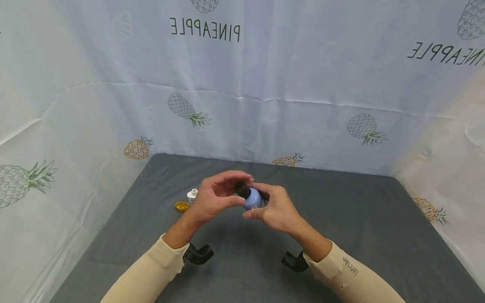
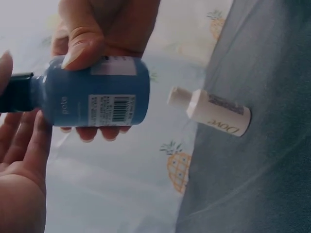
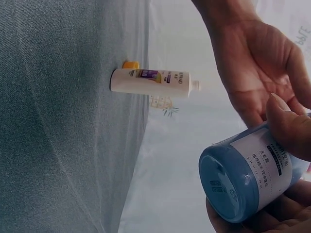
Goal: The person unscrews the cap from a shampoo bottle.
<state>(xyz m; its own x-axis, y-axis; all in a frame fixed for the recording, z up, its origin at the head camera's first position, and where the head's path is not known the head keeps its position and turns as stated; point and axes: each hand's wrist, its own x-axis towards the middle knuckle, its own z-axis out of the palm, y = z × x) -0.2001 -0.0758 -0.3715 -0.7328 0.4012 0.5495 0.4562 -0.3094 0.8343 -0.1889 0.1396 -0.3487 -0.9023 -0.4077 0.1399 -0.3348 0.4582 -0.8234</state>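
My right hand (image 1: 278, 208) grips a blue bottle (image 1: 254, 200) round its body, thumb on one side and fingers on the other. The bottle tilts, its black cap (image 1: 241, 189) towards my left hand (image 1: 212, 198). In the left wrist view, a barcode label (image 2: 112, 110) shows on its body. The left thumb lies close by the cap, and the left fingers (image 2: 36, 141) stretch loosely behind it, palm showing. In the right wrist view, the bottle's base (image 3: 226, 189) faces the camera and a white label (image 3: 262, 165) with dark print shows.
A white bottle with a bare neck (image 3: 155, 82) stands on the grey cloth-covered table (image 1: 341, 235). Near it lies a yellow cap (image 1: 182, 206). A white Dove bottle (image 2: 214, 111) stands elsewhere on the table. Pineapple-print curtains (image 1: 303, 75) surround the table.
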